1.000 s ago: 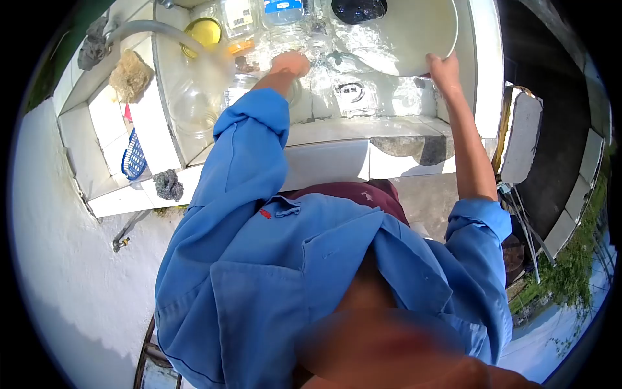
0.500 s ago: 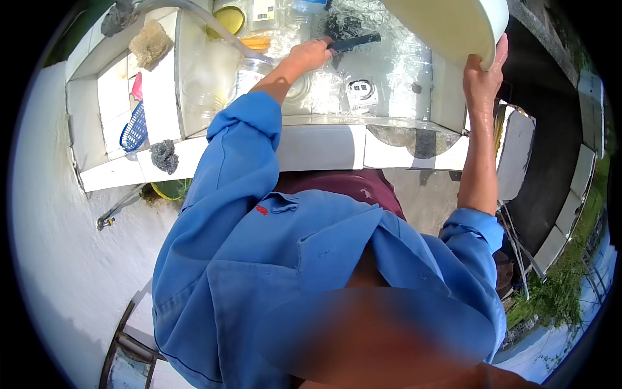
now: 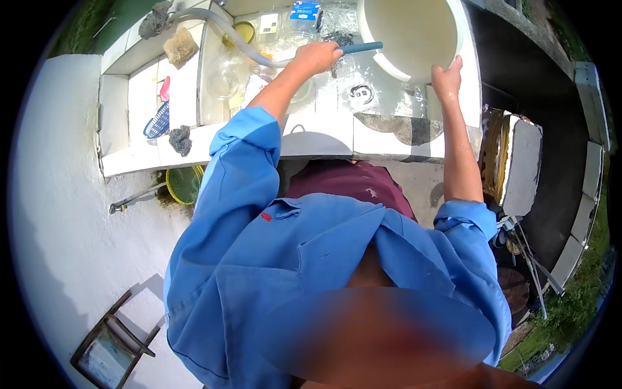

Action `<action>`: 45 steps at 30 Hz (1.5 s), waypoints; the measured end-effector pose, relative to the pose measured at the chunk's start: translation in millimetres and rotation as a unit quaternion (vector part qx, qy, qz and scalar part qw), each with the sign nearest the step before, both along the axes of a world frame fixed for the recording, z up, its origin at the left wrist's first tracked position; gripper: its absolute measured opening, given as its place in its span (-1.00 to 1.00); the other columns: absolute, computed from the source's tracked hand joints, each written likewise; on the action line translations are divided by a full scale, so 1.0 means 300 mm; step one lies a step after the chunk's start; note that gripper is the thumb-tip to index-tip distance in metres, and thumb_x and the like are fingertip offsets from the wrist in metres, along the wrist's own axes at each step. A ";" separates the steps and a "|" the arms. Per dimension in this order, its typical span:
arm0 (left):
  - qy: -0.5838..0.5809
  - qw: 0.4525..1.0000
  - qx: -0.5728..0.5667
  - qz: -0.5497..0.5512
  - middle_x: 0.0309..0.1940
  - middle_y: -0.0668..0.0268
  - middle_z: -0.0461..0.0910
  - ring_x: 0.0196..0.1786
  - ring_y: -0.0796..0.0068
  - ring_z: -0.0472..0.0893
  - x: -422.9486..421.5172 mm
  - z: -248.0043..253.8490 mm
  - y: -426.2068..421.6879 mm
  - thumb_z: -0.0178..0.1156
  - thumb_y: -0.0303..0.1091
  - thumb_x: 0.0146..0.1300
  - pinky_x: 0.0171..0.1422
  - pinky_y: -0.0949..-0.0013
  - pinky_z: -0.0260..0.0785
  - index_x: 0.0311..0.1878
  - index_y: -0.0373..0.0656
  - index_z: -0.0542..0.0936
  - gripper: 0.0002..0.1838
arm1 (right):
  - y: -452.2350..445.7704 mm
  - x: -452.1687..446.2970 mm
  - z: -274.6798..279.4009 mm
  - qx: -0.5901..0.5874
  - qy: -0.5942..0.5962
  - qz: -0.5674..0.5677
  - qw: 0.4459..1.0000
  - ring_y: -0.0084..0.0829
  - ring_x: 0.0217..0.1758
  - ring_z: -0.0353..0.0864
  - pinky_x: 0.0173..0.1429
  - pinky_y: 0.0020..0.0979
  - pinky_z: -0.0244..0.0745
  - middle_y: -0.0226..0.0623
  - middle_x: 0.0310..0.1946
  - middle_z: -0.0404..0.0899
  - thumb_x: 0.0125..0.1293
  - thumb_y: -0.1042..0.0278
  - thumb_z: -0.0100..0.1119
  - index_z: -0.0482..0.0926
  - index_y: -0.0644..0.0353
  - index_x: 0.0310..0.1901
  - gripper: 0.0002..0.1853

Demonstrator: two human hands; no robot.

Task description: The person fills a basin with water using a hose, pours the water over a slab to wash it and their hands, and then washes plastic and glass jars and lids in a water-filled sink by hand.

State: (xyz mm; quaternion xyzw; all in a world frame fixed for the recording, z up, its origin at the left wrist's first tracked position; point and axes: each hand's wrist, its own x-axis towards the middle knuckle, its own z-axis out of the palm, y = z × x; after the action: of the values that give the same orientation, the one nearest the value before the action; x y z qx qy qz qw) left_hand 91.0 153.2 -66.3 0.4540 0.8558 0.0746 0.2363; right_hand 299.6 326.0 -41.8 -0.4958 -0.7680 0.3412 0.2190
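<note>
Closing around the grey-blue hose [image 3: 360,48], the left hand [image 3: 316,57] has clear jars [image 3: 227,74] and a yellow lid [image 3: 243,32] to its left. Beyond it stands a container with a blue label [image 3: 305,10], its writing too small to read. The right hand [image 3: 447,78] clasps the rim of the white tub [image 3: 383,63]; its contents are unclear. A round black-printed label [image 3: 361,94] lies between the hands, nearer the body.

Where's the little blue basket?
In the head view, the blue basket is on the left, just below the pink thing and left of the dark scrubber.
</note>
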 end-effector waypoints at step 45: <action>0.074 0.991 0.057 -0.096 -0.52 0.08 0.49 -0.38 0.06 0.48 -0.090 0.380 -0.258 -0.21 -0.07 0.21 -0.30 0.10 0.28 -0.26 -0.17 0.41 -0.65 | -0.228 -0.181 -0.080 -0.689 0.339 -0.198 0.609 -0.03 -0.22 0.49 -0.38 -0.53 0.59 0.51 -0.19 0.20 0.04 0.59 -0.21 0.07 0.65 -0.11 -0.62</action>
State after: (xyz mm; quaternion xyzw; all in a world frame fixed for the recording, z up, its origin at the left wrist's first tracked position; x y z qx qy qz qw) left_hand 63.9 75.7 47.6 0.5509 0.8180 0.0661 0.1519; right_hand 245.3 257.6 -65.8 -0.4886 -0.0600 0.8622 0.1196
